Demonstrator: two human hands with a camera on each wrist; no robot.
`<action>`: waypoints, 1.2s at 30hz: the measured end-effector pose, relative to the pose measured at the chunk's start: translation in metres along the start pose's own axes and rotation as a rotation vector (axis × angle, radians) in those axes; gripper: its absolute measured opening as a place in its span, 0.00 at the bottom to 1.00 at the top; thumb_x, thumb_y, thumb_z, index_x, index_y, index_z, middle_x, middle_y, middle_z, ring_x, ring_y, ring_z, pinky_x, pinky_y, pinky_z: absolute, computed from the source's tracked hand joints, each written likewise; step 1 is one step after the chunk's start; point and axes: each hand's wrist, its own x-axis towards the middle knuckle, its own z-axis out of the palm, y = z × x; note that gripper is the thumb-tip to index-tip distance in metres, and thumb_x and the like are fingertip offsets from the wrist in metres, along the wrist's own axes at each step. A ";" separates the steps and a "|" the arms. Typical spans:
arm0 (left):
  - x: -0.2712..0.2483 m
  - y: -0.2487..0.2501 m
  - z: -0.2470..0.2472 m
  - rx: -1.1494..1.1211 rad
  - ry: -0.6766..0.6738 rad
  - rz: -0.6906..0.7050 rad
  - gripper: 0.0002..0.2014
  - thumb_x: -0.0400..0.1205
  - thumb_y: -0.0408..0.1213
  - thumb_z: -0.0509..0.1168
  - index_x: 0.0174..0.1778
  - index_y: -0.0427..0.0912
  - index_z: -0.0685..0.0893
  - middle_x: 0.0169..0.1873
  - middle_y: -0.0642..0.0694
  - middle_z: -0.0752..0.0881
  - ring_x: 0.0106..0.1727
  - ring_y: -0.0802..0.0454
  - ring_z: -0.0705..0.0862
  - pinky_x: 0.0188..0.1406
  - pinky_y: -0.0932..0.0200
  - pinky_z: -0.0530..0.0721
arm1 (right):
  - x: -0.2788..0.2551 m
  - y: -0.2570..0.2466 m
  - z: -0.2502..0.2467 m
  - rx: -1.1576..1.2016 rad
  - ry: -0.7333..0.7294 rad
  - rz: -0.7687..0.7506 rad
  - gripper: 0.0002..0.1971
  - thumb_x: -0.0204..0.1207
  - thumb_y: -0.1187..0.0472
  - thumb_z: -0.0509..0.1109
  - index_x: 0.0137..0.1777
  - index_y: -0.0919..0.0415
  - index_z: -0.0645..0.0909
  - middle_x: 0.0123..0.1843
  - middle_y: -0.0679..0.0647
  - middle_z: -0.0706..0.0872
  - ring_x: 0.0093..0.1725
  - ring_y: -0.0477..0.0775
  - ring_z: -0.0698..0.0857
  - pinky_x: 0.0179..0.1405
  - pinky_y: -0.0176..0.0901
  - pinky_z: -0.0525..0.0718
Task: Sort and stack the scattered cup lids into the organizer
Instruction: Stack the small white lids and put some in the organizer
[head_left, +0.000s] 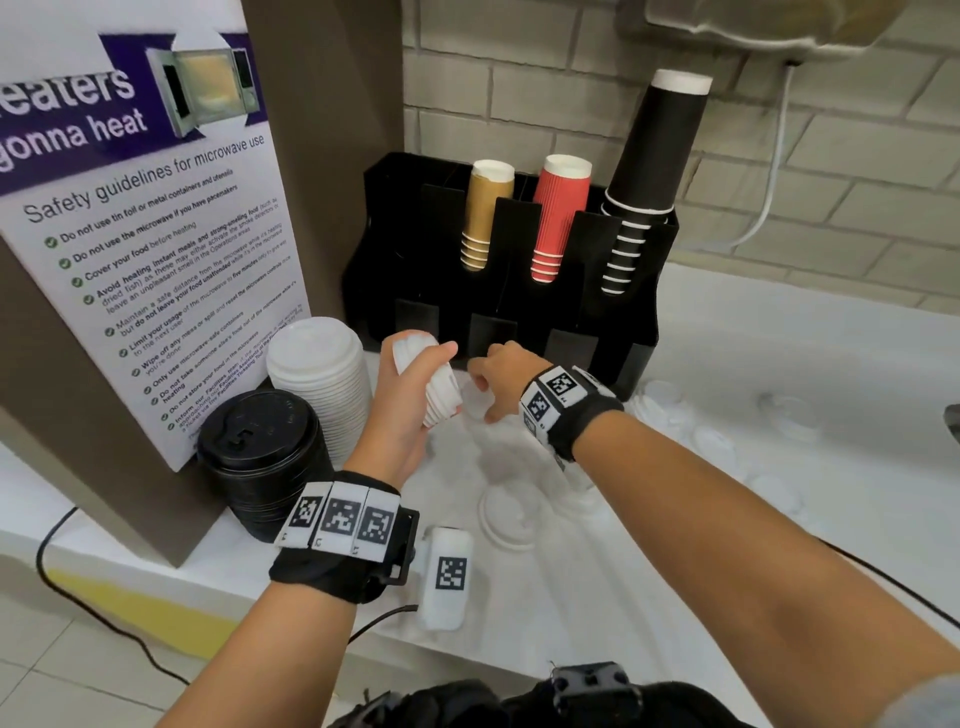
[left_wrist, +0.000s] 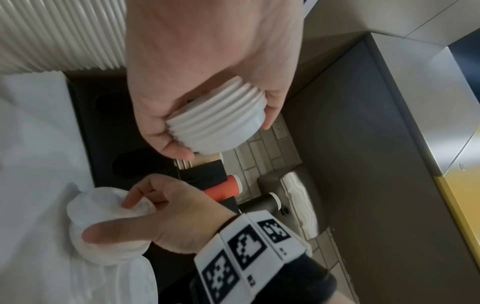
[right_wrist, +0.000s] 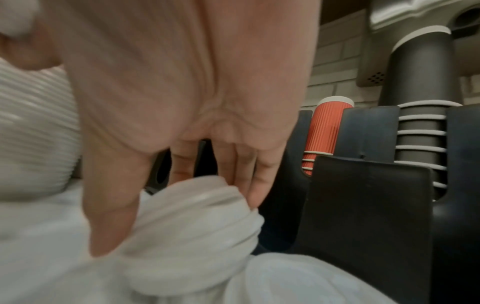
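My left hand (head_left: 415, 384) (left_wrist: 223, 135) grips a tilted stack of small white lids (head_left: 439, 387) (left_wrist: 228, 115) just in front of the black organizer (head_left: 395, 234) (left_wrist: 85, 123). Right beside it, my right hand (head_left: 483, 395) (left_wrist: 111, 220) (right_wrist: 179, 222) is down on the white counter, thumb and fingers curled round a short stack of white lids (head_left: 475, 402) (left_wrist: 85, 207) (right_wrist: 207, 226). The organizer's low front slots (head_left: 491, 332) stand directly behind both hands. Its rear slots hold gold cups (head_left: 483, 218), red cups (head_left: 558, 218) and black cups (head_left: 649, 171).
A tall stack of large white lids (head_left: 317, 374) and a stack of black lids (head_left: 260, 452) stand left of my hands by a microwave safety poster (head_left: 145, 234). Loose white lids (head_left: 717, 441) (head_left: 506, 514) lie scattered on the counter. A white tagged device (head_left: 447, 577) hangs by my left wrist.
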 end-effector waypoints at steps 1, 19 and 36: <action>0.000 0.000 0.000 -0.003 -0.001 -0.004 0.09 0.81 0.37 0.68 0.51 0.53 0.75 0.45 0.47 0.79 0.50 0.46 0.81 0.42 0.50 0.81 | 0.001 0.001 0.001 -0.025 0.007 -0.002 0.26 0.68 0.50 0.79 0.62 0.59 0.75 0.61 0.59 0.77 0.65 0.60 0.74 0.60 0.55 0.81; -0.009 -0.007 0.014 0.047 -0.295 -0.082 0.23 0.75 0.55 0.66 0.67 0.57 0.77 0.57 0.49 0.86 0.48 0.58 0.90 0.36 0.59 0.86 | -0.101 0.008 0.014 1.384 0.482 -0.156 0.29 0.69 0.62 0.79 0.68 0.41 0.76 0.61 0.44 0.82 0.57 0.46 0.86 0.54 0.42 0.86; -0.016 -0.011 0.019 0.047 -0.273 -0.031 0.30 0.73 0.66 0.61 0.68 0.53 0.73 0.53 0.52 0.89 0.55 0.48 0.89 0.43 0.52 0.89 | -0.105 -0.011 0.019 1.383 0.517 -0.237 0.31 0.66 0.68 0.81 0.67 0.48 0.76 0.63 0.42 0.80 0.63 0.44 0.80 0.51 0.37 0.86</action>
